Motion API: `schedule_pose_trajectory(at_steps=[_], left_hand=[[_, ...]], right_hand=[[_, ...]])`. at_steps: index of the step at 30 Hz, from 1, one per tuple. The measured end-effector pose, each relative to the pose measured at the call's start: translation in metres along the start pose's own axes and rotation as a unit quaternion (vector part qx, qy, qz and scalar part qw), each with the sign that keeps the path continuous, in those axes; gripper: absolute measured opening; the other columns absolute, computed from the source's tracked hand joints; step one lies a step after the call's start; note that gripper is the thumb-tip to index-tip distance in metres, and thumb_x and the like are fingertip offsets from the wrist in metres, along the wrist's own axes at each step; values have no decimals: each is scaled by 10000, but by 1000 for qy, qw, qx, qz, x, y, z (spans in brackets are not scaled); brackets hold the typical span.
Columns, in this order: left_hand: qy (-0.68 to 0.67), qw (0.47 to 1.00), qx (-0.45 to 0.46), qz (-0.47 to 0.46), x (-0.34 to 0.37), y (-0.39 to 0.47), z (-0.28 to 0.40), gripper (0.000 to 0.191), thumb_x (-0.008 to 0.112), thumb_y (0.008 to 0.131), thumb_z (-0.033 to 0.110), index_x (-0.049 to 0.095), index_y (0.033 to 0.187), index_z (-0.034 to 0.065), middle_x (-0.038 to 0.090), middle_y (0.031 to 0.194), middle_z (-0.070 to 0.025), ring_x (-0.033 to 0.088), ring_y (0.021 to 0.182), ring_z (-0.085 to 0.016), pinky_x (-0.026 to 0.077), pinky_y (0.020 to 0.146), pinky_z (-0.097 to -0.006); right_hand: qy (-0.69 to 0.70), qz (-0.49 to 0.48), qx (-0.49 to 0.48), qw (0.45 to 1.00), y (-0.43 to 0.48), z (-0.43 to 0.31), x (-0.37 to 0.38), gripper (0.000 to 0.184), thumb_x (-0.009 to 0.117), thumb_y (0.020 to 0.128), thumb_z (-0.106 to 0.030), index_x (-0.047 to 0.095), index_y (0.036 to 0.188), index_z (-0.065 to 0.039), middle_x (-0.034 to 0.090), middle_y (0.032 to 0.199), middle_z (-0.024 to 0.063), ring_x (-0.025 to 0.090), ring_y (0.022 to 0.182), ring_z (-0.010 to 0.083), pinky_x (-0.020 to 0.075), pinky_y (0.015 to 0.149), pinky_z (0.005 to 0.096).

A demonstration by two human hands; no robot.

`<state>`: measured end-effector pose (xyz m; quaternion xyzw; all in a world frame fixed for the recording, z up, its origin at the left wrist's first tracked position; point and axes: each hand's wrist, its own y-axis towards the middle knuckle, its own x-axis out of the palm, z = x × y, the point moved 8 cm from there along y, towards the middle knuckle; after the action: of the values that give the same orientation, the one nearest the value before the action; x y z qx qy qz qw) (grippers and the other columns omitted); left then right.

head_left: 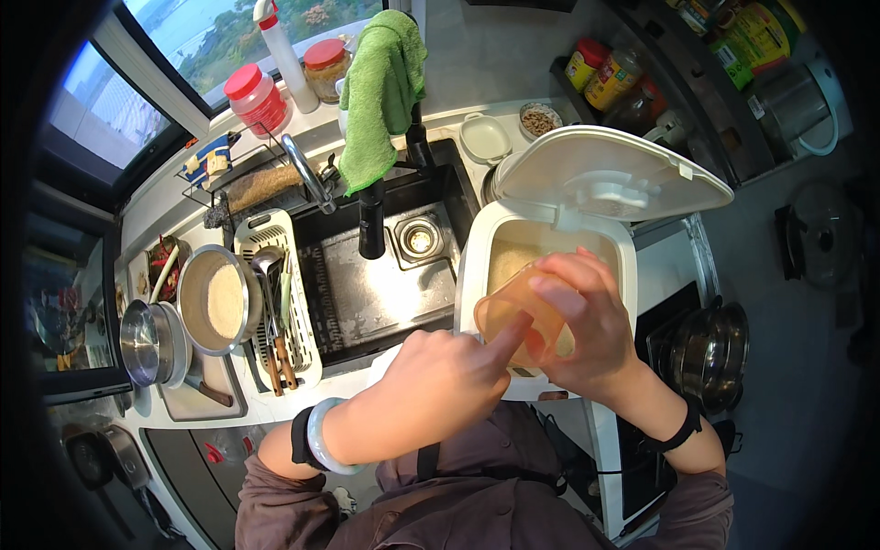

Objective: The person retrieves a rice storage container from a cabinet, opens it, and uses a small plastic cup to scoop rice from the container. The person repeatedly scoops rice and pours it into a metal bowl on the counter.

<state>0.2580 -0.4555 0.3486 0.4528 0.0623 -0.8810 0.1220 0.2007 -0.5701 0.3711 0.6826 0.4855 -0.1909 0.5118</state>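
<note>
My right hand (pixel 584 323) holds a translucent orange plastic cup (pixel 512 302), tilted, above a white rice bin (pixel 476 275). The index finger of my left hand (pixel 440 378) reaches into the cup's mouth; its other fingers are curled. Pale grain, apparently rice (pixel 510 258), lies in the bin, partly hidden by the cup and my right hand. The bin's hinged lid (pixel 619 172) stands raised at the back. A steel pot (pixel 199 302) with pale grain in it sits on the counter at the left.
A black sink (pixel 371 295) with a chrome faucet (pixel 306 168) lies left of the bin. A green towel (pixel 385 89) hangs over a black tap. Beside the pot are a white draining basket (pixel 306 330) with ladles, a steel bowl (pixel 144 344) and a knife (pixel 210 392) on a cutting board.
</note>
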Motion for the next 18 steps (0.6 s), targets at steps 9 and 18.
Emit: schedule_pose_trajectory(at_steps=[9, 18], left_hand=[[-26, 999, -33, -25, 5, 7, -6, 492, 642, 827, 115, 510, 1295, 37, 581, 549, -142, 621, 516, -383, 505, 489, -475], [-86, 993, -61, 48, -17, -2, -13, 331, 630, 870, 103, 655, 1200, 115, 534, 510, -111, 566, 453, -328, 457, 473, -412]], right_hand=[[-14, -29, 10, 999, -4, 1, 5, 594, 801, 683, -59, 587, 1230, -145, 552, 1287, 97, 570, 1181, 346, 437, 1043, 604], [-3, -21, 14, 1000, -8, 7, -1, 693, 808, 635, -57, 551, 1275, -131, 536, 1306, 95, 574, 1167, 349, 446, 1031, 604]])
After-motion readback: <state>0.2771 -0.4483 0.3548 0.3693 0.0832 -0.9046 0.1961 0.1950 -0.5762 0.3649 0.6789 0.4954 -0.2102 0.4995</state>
